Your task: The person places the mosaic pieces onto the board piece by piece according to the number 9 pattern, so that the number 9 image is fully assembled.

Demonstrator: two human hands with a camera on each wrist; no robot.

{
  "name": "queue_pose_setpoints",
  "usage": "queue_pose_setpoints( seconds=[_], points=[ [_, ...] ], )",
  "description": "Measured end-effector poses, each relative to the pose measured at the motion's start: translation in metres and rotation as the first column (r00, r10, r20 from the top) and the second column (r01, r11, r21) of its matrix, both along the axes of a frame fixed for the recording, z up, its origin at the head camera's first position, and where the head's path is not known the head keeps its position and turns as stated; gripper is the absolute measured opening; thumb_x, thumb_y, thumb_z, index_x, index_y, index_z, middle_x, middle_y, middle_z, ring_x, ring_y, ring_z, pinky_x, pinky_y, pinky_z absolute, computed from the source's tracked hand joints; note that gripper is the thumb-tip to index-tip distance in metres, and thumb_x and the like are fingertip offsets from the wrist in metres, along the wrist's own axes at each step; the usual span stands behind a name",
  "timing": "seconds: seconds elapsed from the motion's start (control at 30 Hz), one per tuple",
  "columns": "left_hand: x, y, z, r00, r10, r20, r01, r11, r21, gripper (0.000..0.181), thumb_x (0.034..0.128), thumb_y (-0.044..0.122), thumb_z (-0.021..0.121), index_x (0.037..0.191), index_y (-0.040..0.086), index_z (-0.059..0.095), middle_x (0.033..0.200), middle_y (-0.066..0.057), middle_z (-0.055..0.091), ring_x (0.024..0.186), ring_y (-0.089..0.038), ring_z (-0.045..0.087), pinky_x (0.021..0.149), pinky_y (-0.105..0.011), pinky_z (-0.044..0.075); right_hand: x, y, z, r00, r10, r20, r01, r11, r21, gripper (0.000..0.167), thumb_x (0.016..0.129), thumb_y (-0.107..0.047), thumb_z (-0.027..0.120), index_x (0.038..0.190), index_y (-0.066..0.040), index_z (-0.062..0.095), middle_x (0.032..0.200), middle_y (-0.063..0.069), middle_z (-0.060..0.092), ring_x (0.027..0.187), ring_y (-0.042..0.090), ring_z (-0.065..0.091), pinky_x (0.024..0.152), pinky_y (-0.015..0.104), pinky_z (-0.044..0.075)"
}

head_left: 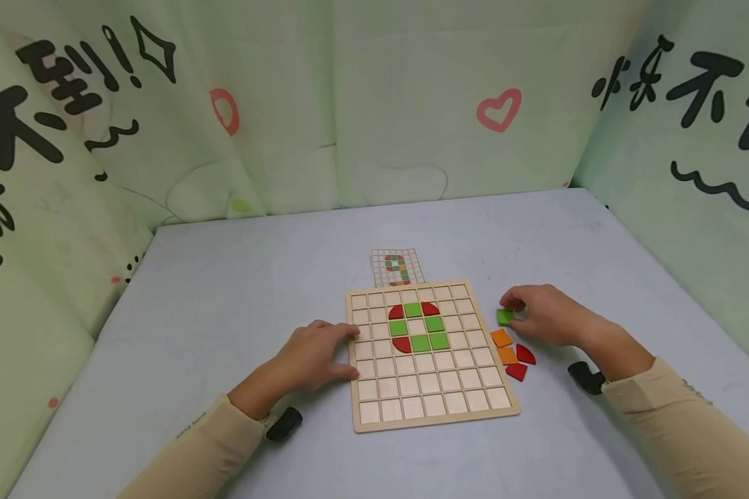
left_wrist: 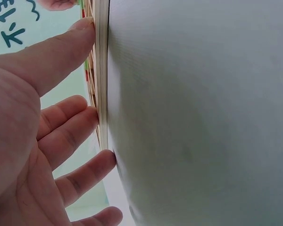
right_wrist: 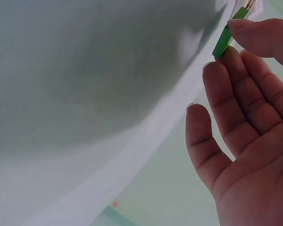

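A wooden grid board (head_left: 433, 405) lies on the table, with green squares (head_left: 420, 343) and red quarter-rounds (head_left: 401, 344) in its upper middle cells. My left hand (head_left: 315, 355) rests against the board's left edge, fingers spread; in the left wrist view the thumb and fingertips of this hand (left_wrist: 52, 117) touch the side of the board (left_wrist: 102, 70). Right of the board, my right hand (head_left: 546, 315) pinches a green square (head_left: 505, 317). The right wrist view has that green piece (right_wrist: 222, 41) between thumb and finger of my right hand (right_wrist: 247, 108).
Orange squares (head_left: 501, 338) and red quarter-rounds (head_left: 516, 372) lie beside the board's right edge. A small printed grid card (head_left: 381, 274) lies behind the board, showing a coloured pattern. Printed curtains (head_left: 406, 104) stand around the table (head_left: 243, 277).
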State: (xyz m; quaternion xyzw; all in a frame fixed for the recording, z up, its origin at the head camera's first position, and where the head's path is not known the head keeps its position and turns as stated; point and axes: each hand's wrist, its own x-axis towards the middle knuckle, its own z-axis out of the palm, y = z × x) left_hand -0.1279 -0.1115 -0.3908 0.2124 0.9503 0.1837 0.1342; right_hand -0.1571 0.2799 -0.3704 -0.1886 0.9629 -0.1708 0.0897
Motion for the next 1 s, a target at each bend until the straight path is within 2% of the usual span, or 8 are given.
queue_pose_setpoints(
  seconds=[0.43,1.0],
  points=[
    [-0.001,0.001,-0.001,1.000,0.008,0.001,-0.008,1.000,-0.010,0.066,0.0809,0.037,0.085,0.137,0.015,0.059,0.130,-0.003,0.063,0.127,-0.030,0.050,0.102,-0.051,0.040,0.008,-0.018,0.015,0.999,0.001,0.049,0.001,0.999,-0.038,0.027,0.089,-0.009,0.071,0.114,0.000,0.066,0.104,0.004,0.067,0.099,0.029,0.059,0.089,0.050,0.051],
    [0.000,0.001,-0.002,1.000,0.007,-0.004,-0.007,1.000,-0.013,0.066,0.0808,0.039,0.084,0.138,0.016,0.059,0.131,-0.003,0.063,0.128,-0.031,0.050,0.103,-0.052,0.039,0.010,-0.033,0.018,0.999,0.025,0.033,-0.022,0.996,-0.082,0.030,0.090,-0.008,0.071,0.117,0.002,0.065,0.106,0.005,0.067,0.098,0.025,0.060,0.086,0.044,0.053]
  ],
)
